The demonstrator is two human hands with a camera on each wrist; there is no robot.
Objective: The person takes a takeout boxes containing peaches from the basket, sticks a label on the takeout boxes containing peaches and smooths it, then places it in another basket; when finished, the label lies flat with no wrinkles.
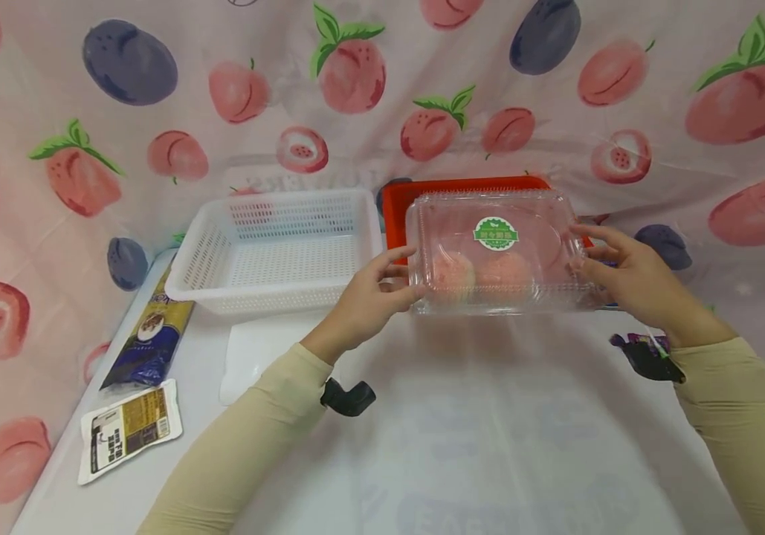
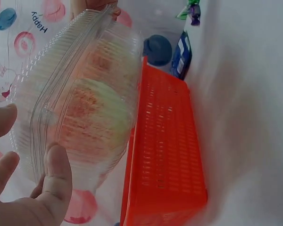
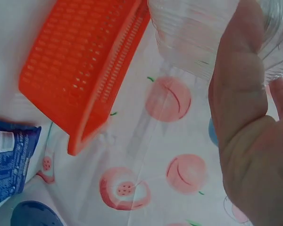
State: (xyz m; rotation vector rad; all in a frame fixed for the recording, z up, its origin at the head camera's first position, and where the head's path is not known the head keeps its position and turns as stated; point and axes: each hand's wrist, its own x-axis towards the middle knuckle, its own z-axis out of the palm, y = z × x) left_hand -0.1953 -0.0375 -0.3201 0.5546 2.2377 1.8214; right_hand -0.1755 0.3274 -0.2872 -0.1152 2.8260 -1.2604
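Observation:
A clear plastic clamshell box (image 1: 536, 256) with a green and white label (image 1: 496, 234) is held up over the red basket (image 1: 397, 223). Inside it are round pink and pale-green pastries (image 2: 92, 120), grouped toward one side. My left hand (image 1: 372, 301) grips the box's left end, thumb on the near side and fingers on the far side. At the other end, my right hand (image 1: 633, 279) holds it the same way. In the left wrist view the box's lid and base meet along a seam. The box hides much of the basket in the head view.
A white perforated basket (image 1: 275, 297) stands to the left, with a white sheet-like item (image 1: 255, 349) before it. Along the left edge lie a blue and gold packet (image 1: 151, 338) and a white pouch (image 1: 131, 429). A blue packet (image 3: 12, 157) and a purple wrapper (image 1: 650, 343) are at the right.

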